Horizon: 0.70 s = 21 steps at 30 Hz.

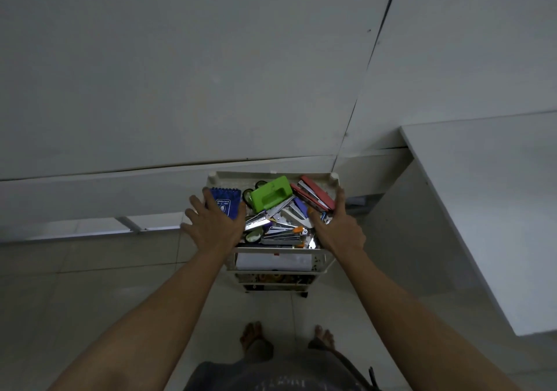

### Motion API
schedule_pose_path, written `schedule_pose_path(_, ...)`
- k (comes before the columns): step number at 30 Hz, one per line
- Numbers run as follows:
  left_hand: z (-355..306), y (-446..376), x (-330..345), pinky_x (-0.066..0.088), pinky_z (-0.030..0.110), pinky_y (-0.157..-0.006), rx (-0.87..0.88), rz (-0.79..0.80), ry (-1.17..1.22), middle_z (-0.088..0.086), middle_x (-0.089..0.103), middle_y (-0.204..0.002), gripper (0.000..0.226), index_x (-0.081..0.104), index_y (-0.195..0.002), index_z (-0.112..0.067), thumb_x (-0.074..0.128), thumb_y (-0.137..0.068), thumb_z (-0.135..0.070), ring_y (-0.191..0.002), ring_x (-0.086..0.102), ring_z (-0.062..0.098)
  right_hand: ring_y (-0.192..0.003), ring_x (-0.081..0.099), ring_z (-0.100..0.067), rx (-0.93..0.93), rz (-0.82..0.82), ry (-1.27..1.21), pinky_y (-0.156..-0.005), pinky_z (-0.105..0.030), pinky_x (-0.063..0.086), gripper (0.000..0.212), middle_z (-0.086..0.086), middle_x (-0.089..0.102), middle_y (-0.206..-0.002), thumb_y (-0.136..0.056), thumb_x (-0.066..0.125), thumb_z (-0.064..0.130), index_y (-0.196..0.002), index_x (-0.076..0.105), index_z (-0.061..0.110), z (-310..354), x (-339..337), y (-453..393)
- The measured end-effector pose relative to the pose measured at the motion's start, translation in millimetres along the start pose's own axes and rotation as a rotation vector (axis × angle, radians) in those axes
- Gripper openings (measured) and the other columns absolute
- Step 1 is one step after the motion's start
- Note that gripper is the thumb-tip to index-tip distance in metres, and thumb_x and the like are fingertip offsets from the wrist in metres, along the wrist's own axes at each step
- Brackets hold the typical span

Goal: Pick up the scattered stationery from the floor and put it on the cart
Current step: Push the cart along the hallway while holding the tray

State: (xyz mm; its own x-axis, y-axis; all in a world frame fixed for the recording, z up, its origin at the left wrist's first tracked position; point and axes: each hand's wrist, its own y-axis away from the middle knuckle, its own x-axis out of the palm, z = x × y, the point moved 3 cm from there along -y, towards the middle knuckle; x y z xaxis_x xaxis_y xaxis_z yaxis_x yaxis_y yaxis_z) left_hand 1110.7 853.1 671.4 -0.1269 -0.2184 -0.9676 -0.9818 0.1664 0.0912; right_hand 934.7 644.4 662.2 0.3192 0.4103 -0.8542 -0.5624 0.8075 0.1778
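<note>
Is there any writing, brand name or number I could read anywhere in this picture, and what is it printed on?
Nothing can be read for certain.
Blue spiral notepad in the cart's top tray: pale print and a small emblem on the cover, too small and blurred to read.
Person's grey shirt: faint lettering at the bottom edge of the view, too dim and cut off to read.
Green hole punch, red staplers: no text shows.

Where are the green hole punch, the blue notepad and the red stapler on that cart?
green hole punch (269, 194): head view, on its top face.
blue notepad (226, 203): head view, on its cover.
red stapler (315, 193): head view, on its long red body.
</note>
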Motion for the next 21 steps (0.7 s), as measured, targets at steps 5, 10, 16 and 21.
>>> schedule_pose_path(5,7.3,-3.1,-2.8,0.046,0.046,-0.086,-0.011,0.016,0.177,0.022,0.046,-0.128,0.096,0.011,-0.150,-0.022,0.038,-0.077,-0.079,-0.108,0.054,0.043,-0.097,0.065,-0.033,-0.015,-0.039,-0.163,-0.079,-0.034,0.048,0.087,-0.010,0.068,-0.113,-0.085,0.047,0.069,-0.151,-0.001,0.040,-1.4,2.5,2.4)
schedule_pose_path(10,13.3,1.0,-6.3,0.048,0.045,-0.080,-0.079,-0.015,0.225,0.022,0.050,-0.122,0.087,0.017,-0.148,-0.016,0.036,-0.084,-0.073,-0.101,0.057,0.042,-0.097,0.067,-0.032,-0.071,-0.002,-0.125,-0.085,-0.039,0.052,0.090,-0.009,0.069,-0.110,-0.078,0.035,0.080,-0.149,-0.004,0.040,7.8,3.2,-14.5)
schedule_pose_path(16,17.9,2.2,-9.1,0.048,0.044,-0.077,-0.186,-0.062,0.293,0.022,0.052,-0.119,0.078,0.028,-0.140,-0.008,0.042,-0.088,-0.064,-0.099,0.057,0.040,-0.091,0.068,-0.032,-0.167,0.076,-0.048,-0.086,-0.045,0.056,0.090,-0.015,0.067,-0.114,-0.081,0.037,0.079,-0.149,-0.009,0.041,33.9,4.1,-44.5)
schedule_pose_path(21,15.7,-19.5,-10.8,0.048,0.043,-0.076,-0.195,-0.053,0.267,0.023,0.051,-0.120,0.077,0.028,-0.139,-0.006,0.041,-0.089,-0.063,-0.097,0.058,0.042,-0.085,0.068,-0.031,-0.169,0.089,-0.039,-0.083,-0.042,0.057,0.089,-0.018,0.066,-0.113,-0.080,0.034,0.079,-0.150,-0.007,0.042,49.9,6.4,-61.9)
